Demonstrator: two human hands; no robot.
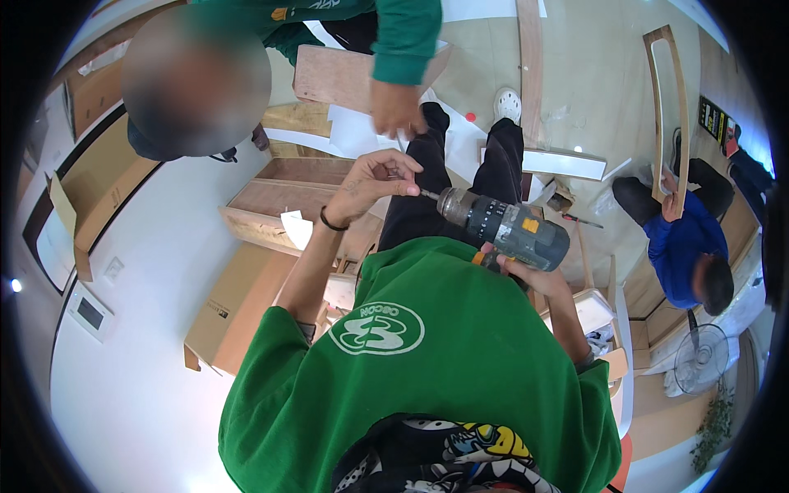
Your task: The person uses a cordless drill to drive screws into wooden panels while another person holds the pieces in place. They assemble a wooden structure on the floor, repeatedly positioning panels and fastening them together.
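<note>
My right hand (526, 273) is wrapped round the handle of a dark grey cordless drill (514, 230) with yellow-orange marks. The drill lies across my front, its chuck pointing left. A short bit (429, 195) sticks out of the chuck. At its tip, my left hand (380, 182) pinches with thumb and fingers; what lies between them is too small to make out. Just beyond, a co-worker's hand (396, 108) in a green sleeve reaches down, holding a thin pale piece (401, 141). Close to that sleeve stands a wooden panel (337, 78).
Open wooden drawer boxes (283, 197) and a large cardboard carton (246, 300) stand on my left. At the right, a person in blue (686, 255) holds a narrow wooden frame (657, 74). A white board (567, 164) and a long plank (530, 66) lie ahead on the floor.
</note>
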